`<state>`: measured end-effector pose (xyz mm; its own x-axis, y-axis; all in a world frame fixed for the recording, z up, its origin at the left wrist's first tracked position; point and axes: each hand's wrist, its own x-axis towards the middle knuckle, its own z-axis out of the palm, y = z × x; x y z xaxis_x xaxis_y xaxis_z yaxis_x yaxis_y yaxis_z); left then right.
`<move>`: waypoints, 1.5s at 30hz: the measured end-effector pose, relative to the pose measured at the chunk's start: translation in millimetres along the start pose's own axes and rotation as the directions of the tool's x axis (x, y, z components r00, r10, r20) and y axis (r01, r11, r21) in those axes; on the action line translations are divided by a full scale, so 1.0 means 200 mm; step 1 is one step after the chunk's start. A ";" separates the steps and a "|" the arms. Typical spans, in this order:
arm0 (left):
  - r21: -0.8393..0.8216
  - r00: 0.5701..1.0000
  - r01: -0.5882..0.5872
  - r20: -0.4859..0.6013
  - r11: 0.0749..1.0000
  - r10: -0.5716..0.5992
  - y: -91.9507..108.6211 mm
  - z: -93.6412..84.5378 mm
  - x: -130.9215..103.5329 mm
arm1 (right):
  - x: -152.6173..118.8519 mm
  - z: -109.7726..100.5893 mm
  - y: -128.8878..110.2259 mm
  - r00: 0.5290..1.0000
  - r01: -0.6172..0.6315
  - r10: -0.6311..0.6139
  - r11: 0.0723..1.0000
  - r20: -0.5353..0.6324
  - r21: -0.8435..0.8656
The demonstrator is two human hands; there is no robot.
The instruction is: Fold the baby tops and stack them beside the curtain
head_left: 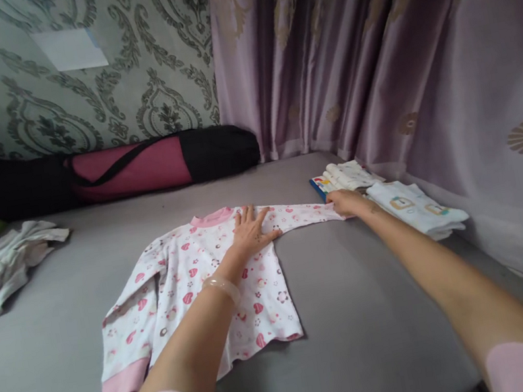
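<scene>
A small white long-sleeved shirt (193, 267) with pink hearts, a pink collar and a pink cuff lies spread on a grey bed surface (351, 315). My left hand (250, 230) rests flat on its shoulder near the collar, fingers spread. At the end of the sleeve on the right, my right hand (347, 202) is closed around the cuff and hides it. That sleeve is stretched straight out sideways. The other sleeve slants down to the left, its cuff near the front.
Folded white clothes (416, 207) and a blue-edged book (318, 189) lie just beyond my right hand. A crumpled pale garment (7, 265) is at the left. Along the patterned wall lies a long black and pink bag (131, 169). Purple curtains (420, 62) hang on the right.
</scene>
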<state>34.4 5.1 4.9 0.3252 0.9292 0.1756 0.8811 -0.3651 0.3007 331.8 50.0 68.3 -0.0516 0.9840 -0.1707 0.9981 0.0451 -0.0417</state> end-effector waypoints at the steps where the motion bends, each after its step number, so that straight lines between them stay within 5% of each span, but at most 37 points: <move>1: 0.004 1.000 -0.026 -0.013 1.000 0.026 0.00 0.00 0.00 | -0.01 0.00 -0.03 1.000 -0.004 0.003 0.999 -0.030 -0.033; 5: 0.019 0.985 -0.169 -0.041 0.985 0.170 0.00 -0.01 -0.01 | 0.02 -0.02 -0.19 0.991 0.064 -0.076 0.992 -0.112 -0.106; 12: -0.029 0.949 -0.312 0.034 0.950 0.313 0.00 -0.02 0.01 | 0.17 0.00 -0.46 0.949 0.314 -0.314 0.944 -0.020 0.098; 19: -0.091 0.927 -0.368 0.045 0.925 0.373 -0.02 0.00 0.02 | 0.21 -0.02 -0.53 0.934 0.347 -0.353 0.933 0.057 0.094; 26: -0.117 0.928 -0.361 0.057 0.925 0.369 -0.02 0.00 0.02 | 0.23 -0.02 -0.54 0.959 0.281 -0.282 0.959 0.037 0.042; 34: -0.126 0.929 -0.352 0.073 0.927 0.363 -0.02 0.00 0.03 | 0.18 0.17 -0.57 0.940 0.250 -0.257 0.966 -0.222 -0.060; 40: -0.079 0.983 -0.182 -0.051 0.980 0.178 -0.04 0.04 0.04 | 0.16 0.24 -0.59 0.897 0.198 -0.247 0.966 -0.367 -0.165; 45: 0.024 0.996 -0.072 -0.057 0.997 0.073 -0.03 0.06 0.05 | 0.11 0.26 -0.62 0.933 0.046 -0.060 0.998 -0.354 -0.049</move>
<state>37.1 16.2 -7.2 0.3684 0.8953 0.2506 0.8634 -0.4294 0.2648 205.2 56.7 18.4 -0.0963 0.9767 0.1919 0.9952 0.0983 -0.0009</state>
